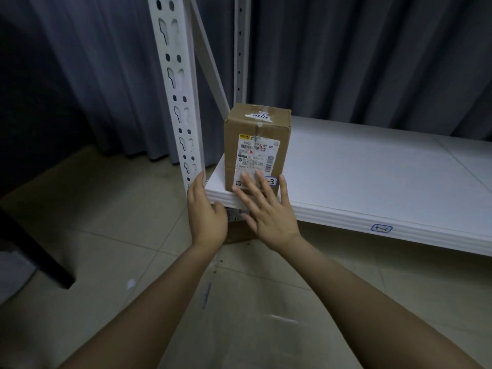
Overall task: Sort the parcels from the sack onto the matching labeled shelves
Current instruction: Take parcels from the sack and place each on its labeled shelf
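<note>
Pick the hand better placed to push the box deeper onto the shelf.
Right, probably: the right hand is open, spread over the front of the box; the left hand is off at the shelf corner by the post.

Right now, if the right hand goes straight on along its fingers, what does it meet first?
The right hand would meet the cardboard parcel on the shelf; its fingers may be touching the front label, depth unclear.
</note>
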